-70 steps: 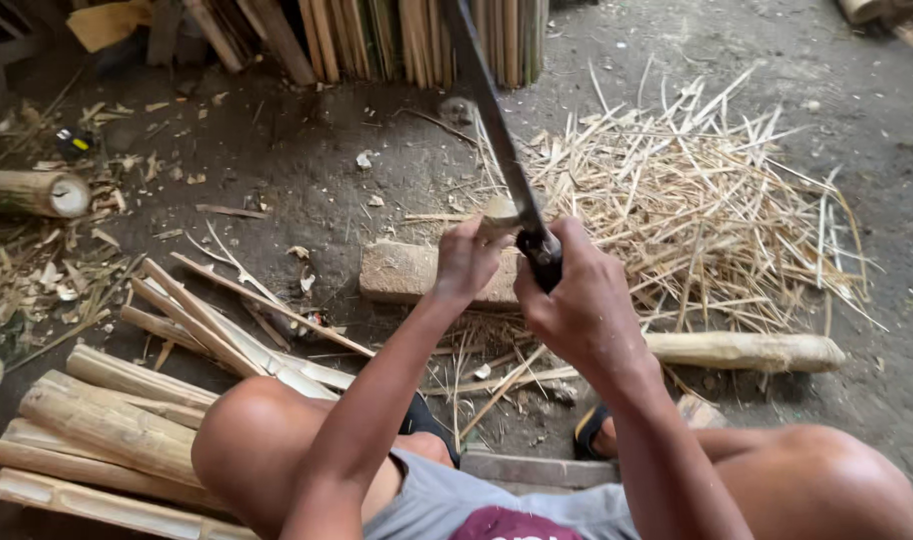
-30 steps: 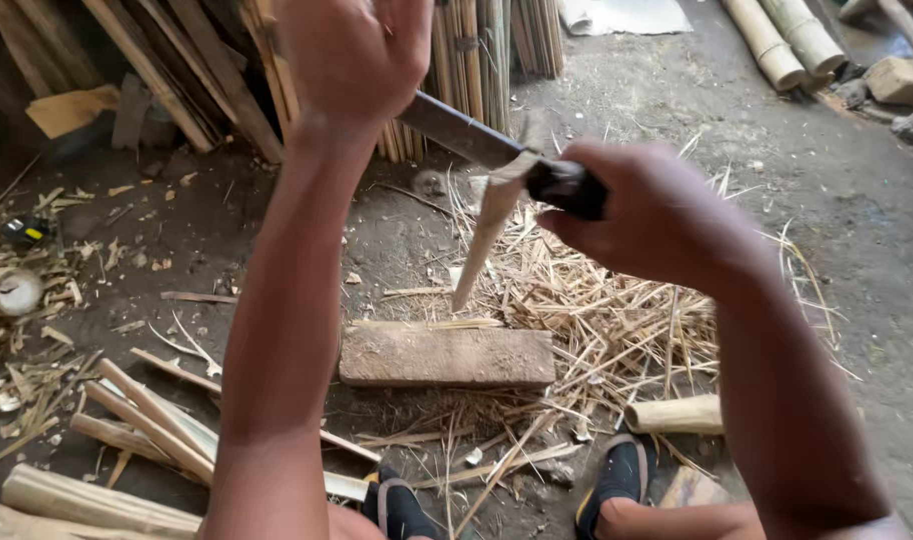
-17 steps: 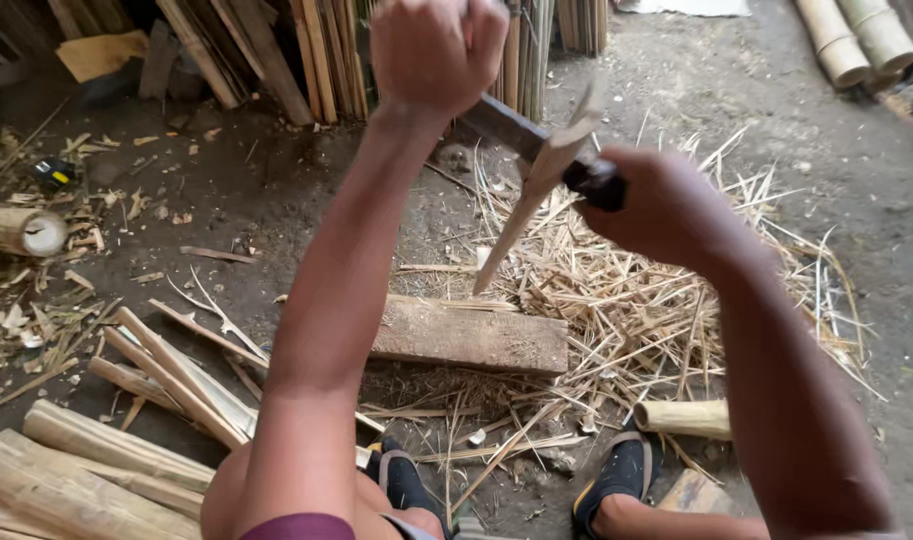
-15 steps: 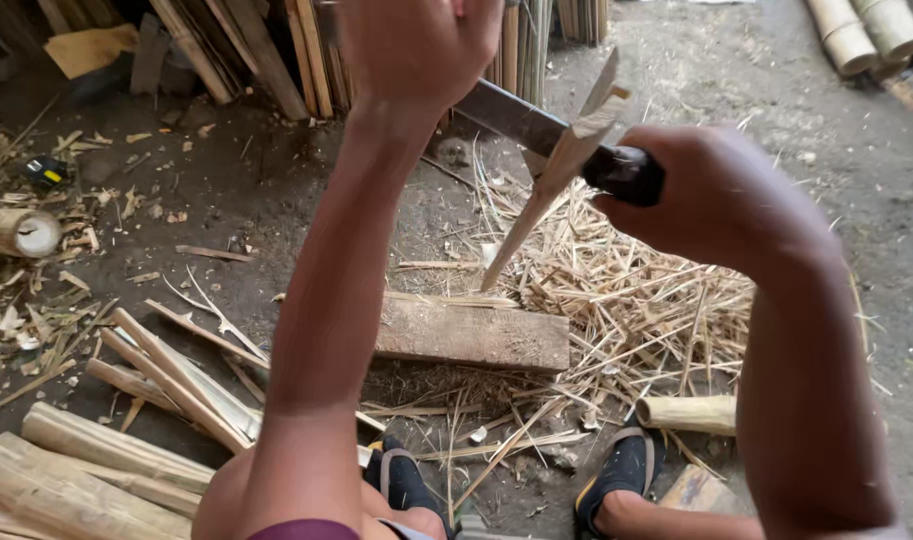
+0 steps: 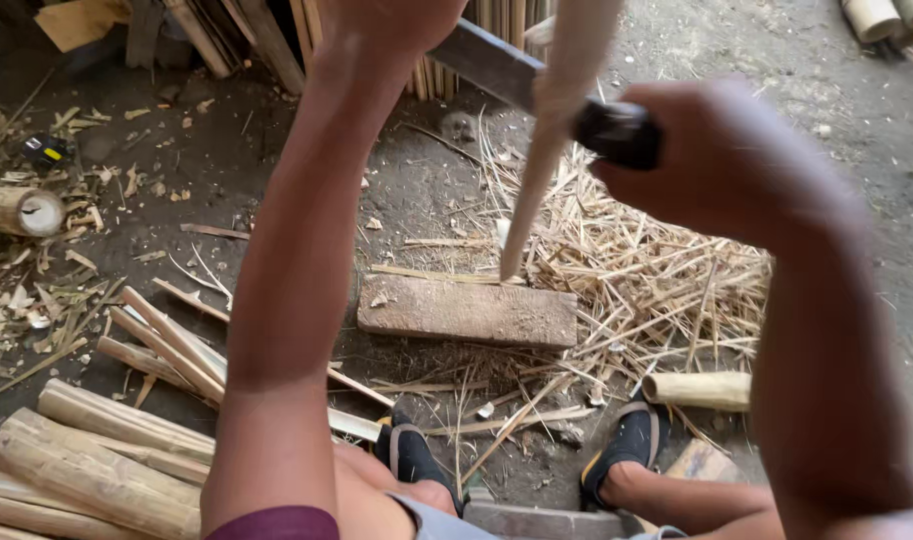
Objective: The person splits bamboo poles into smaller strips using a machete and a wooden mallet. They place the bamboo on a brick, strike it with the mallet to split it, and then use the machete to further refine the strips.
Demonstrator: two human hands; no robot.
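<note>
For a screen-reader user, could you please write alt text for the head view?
The right hand grips a black-handled blade beside a pale tapered bamboo stick, left hand raised. Below lie a flat wooden block, bamboo slivers.

Dirt floor (image 5: 397,190) is carrying everything: a flat wooden block (image 5: 467,312) is lying in the middle, a heap of bamboo slivers (image 5: 647,270) spreading right of it, split bamboo strips (image 5: 167,345) lying to its left, bamboo poles (image 5: 97,460) stacking at lower left, a short bamboo section (image 5: 17,210) sitting at far left, another bamboo piece (image 5: 697,390) lying near the sandalled feet (image 5: 632,450)
</note>
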